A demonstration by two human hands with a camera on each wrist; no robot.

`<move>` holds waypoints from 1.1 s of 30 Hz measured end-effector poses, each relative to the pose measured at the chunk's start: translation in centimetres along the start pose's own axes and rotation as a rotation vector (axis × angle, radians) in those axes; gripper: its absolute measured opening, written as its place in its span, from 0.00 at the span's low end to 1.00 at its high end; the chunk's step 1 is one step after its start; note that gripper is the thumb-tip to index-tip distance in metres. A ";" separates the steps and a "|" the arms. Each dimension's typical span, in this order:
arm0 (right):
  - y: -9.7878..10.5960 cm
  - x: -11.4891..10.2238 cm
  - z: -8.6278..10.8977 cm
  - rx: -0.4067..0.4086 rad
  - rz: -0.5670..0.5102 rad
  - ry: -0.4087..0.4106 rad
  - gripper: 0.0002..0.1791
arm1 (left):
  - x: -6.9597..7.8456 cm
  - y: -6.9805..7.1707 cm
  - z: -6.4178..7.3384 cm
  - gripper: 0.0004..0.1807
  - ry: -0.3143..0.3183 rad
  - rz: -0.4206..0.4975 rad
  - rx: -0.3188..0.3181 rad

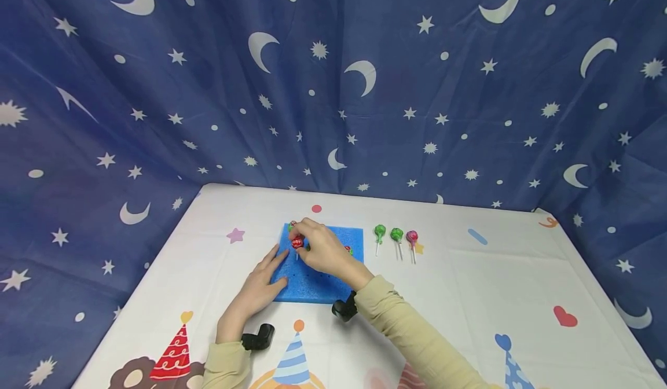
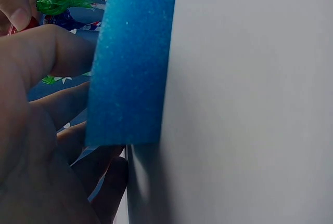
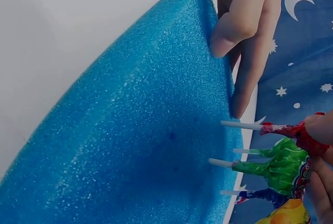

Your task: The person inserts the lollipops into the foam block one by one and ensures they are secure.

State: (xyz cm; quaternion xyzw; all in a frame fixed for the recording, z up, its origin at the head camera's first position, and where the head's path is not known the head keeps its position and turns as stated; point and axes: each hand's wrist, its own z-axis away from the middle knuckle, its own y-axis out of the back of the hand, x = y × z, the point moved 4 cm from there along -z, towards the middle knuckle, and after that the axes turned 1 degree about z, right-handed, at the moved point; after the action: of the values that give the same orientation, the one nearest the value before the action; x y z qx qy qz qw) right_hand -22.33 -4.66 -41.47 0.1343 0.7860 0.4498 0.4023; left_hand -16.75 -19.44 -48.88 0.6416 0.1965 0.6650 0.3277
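A blue foam block (image 1: 312, 289) with small holes lies on the table. Between thumb and fingers, my right hand (image 1: 330, 254) pinches a red-wrapped lollipop (image 1: 297, 242) by its head, over the block's far left part. Its white stick points down toward the foam, the tip right at the surface in the right wrist view. Beside it, a green lollipop (image 3: 285, 168) and a yellow one (image 3: 289, 213) stand close together, partly behind my fingers. My left hand (image 1: 256, 290) rests along the block's left edge, fingers extended and thumb on the near side.
To the right of the block lie a green lollipop (image 1: 380, 230), another green lollipop (image 1: 397, 234) and a pink one (image 1: 412, 237), sticks toward me. Another lollipop (image 1: 348, 250) shows at the block's right side. A blue star-patterned curtain (image 1: 365, 117) hangs behind the table.
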 end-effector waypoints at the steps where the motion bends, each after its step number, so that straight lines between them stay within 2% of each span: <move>1: 0.0 0.0 0.0 0.000 0.002 0.000 0.13 | 0.0 0.0 0.0 0.34 0.000 -0.001 0.000; 8: -0.3 0.1 0.0 -0.002 0.038 0.000 0.12 | 0.0 -0.1 0.0 0.34 -0.001 -0.005 0.002; 19: -0.8 -0.3 0.2 0.028 0.228 0.058 0.11 | -0.1 0.0 -0.1 0.34 0.000 -0.011 0.004; 33: -1.3 -0.4 0.6 0.069 0.285 0.100 0.11 | -0.2 -0.1 -0.1 0.34 -0.002 -0.002 0.007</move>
State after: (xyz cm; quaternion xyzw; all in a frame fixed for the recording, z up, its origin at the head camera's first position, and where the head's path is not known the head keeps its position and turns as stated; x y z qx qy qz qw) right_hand -21.44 -5.25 -42.46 0.2356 0.7930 0.4812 0.2900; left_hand -16.84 -19.54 -49.09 0.6433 0.1993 0.6632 0.3264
